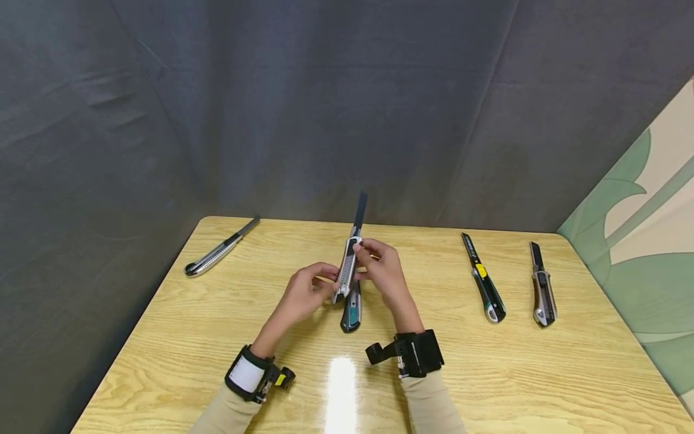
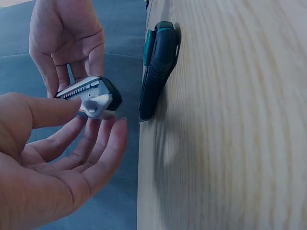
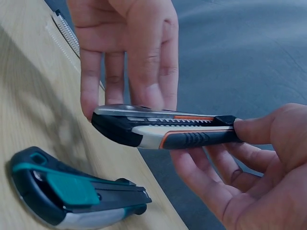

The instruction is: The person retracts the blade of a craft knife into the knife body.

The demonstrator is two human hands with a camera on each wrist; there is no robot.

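Both hands hold a silver, black and orange-trimmed snap-off utility knife (image 1: 347,271) above the table, its long dark blade (image 1: 360,211) extended away from the person. The left hand (image 1: 305,289) pinches the knife's butt end between thumb and fingers. Near the blade end, the right hand (image 1: 386,271) grips it, with the thumb (image 3: 254,130) on the black slider and fingers beneath. Below the held knife, a black and teal utility knife (image 3: 72,191) lies on the table, partly hidden in the head view.
On the wooden table (image 1: 488,374), another silver utility knife (image 1: 214,256) lies at far left with its blade out. To the right lie a black and yellow knife (image 1: 485,283) and a brown-grey knife (image 1: 544,289). A dark curtain (image 1: 347,108) hangs behind.
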